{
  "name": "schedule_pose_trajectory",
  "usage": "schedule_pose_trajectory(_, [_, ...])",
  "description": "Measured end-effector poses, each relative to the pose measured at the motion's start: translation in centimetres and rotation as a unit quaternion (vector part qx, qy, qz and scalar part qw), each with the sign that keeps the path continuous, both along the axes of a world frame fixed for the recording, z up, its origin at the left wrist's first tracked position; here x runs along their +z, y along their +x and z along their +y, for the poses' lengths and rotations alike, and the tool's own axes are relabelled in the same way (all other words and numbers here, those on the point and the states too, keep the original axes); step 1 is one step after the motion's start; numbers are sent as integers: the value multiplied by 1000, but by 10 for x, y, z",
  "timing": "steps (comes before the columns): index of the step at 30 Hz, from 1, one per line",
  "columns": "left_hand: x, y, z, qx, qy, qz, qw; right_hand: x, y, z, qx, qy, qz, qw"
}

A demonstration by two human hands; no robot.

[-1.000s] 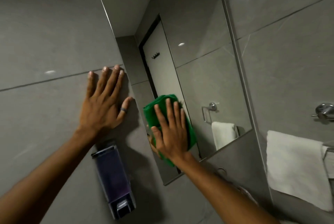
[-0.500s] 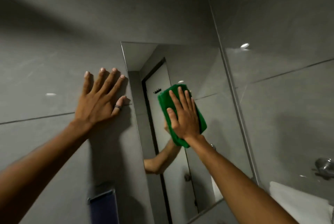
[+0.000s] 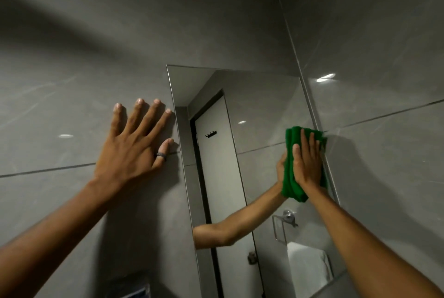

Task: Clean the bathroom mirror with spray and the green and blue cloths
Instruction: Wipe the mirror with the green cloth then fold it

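The tall frameless mirror (image 3: pixel 259 110) hangs on the grey tiled wall, beside the room's right corner. My right hand (image 3: pixel 307 160) lies flat on a folded green cloth (image 3: pixel 289 184) and presses it against the glass at the mirror's right edge, about mid-height. My left hand (image 3: pixel 134 146), fingers spread and a dark ring on the thumb, rests flat on the wall tile just left of the mirror. No spray bottle or blue cloth is in view. The mirror reflects my right forearm, a white door and a towel.
A dark soap dispenser's top (image 3: pixel 134 294) shows at the bottom edge, under my left arm. The grey side wall (image 3: pixel 384 81) meets the mirror's right edge. In the mirror I see a reflected towel ring and a white towel.
My right hand has carried the green cloth from the mirror's lower left up and across to its right edge. The view has tilted upward. My left hand has stayed on the wall.
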State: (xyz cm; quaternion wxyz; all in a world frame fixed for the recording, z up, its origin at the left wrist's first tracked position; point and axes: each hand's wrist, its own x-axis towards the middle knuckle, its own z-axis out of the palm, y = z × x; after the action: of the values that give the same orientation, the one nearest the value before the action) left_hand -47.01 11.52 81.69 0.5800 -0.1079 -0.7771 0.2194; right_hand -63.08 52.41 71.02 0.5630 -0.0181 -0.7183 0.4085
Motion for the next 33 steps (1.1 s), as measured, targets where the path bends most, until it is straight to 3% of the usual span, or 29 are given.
schedule_pose_trajectory(4, [0,3,2,-2,4,-11,1000,23,26,-82,-7,107,59,993])
schedule_pose_trajectory(10, [-4,8,7,-1,24,-17,1000,98,77,-217,9,269,155,950])
schedule_pose_trajectory(16, [-3,7,3,3,33,-9,999,160,77,-210,24,327,183,927])
schedule_pose_trajectory(26, [-4,8,5,12,27,-8,1000,207,18,-71,-2,173,102,980])
schedule_pose_trajectory(33, [-5,1,3,23,20,15,999,186,-24,24,-33,24,59,997])
